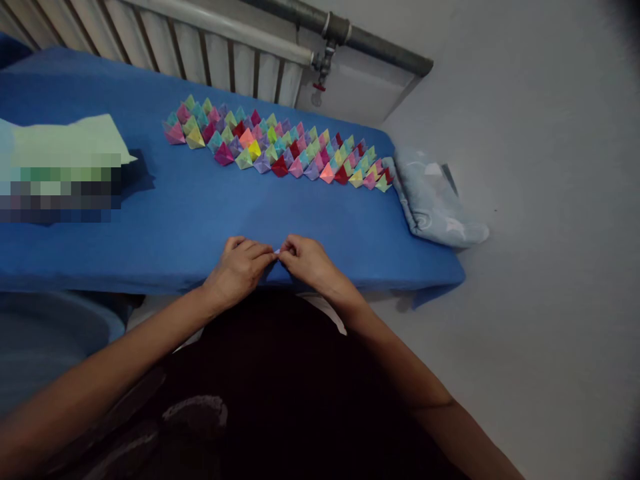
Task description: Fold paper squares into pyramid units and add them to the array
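My left hand [240,263] and my right hand [306,259] meet near the front edge of the blue-covered table. Between their fingertips is a small piece of pale purple paper [277,252], pinched from both sides. Only a sliver of it shows; my fingers hide the rest, so its shape cannot be made out. Beyond my hands, many small folded paper boats [280,166] in pink, red, yellow, green, blue and purple stand in close slanting rows.
A folded grey-blue cloth [430,200] lies at the table's right end. At left is a pale green bag-like item [75,140], partly blurred out. A radiator [190,57] and pipe [385,50] run behind the blue tablecloth [185,207]. A blue basin [55,333] sits below left.
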Motion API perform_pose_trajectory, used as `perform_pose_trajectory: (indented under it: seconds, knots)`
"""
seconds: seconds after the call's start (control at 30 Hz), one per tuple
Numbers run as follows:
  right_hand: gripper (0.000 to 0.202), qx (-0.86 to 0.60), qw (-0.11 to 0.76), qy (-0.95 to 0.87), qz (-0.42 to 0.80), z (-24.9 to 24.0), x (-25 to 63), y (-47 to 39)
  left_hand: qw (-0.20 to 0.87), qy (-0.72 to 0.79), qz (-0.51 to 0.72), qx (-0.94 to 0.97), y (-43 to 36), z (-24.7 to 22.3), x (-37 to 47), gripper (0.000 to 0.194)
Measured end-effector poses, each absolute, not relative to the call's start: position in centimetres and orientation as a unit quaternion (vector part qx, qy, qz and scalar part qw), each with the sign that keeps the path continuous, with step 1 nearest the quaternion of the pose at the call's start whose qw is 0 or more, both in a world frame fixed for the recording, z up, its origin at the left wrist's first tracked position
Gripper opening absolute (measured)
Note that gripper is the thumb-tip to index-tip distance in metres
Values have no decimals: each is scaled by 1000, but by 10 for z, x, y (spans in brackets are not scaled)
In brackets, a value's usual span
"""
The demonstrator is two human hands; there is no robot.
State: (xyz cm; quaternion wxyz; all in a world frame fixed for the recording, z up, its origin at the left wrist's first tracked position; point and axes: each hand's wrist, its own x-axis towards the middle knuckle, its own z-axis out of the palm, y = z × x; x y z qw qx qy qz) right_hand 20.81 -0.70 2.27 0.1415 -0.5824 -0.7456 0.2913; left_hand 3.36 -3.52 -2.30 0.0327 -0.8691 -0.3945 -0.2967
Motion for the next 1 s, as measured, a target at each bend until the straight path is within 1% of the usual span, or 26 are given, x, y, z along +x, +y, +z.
perform_pose_trajectory:
  seconds: [0.1,0.2,0.3,0.47,0.57,0.7,0.83,1.0]
  knots:
    - [11,-591,119,-742,294,26,207,-1,-3,-408,-318,-856,-34,-25,30,26]
    - [12,-598,111,-723,327,28,207,2,-22,-416,-314,-853,-34,-26,28,26]
    - [12,-605,102,-706,354,28,207,4,-24,-410,-316,-855,-35,-26,28,26]
    - [13,-609,97,-703,353,27,206,6,-9,-409,-317,-856,-36,-27,28,27]
    - [13,-611,87,-701,359,27,205,7,-20,-408,-312,-858,-36,-27,27,27]
    - [13,-601,77,-720,338,28,204,8,-31,-400,-299,-866,-34,-24,27,26]
    - [14,-588,65,-750,298,29,203,8,-17,-400,-285,-871,-35,-23,28,26]
    - [13,-584,52,-750,307,30,204,9,-10,-403,-288,-869,-40,-28,26,28]
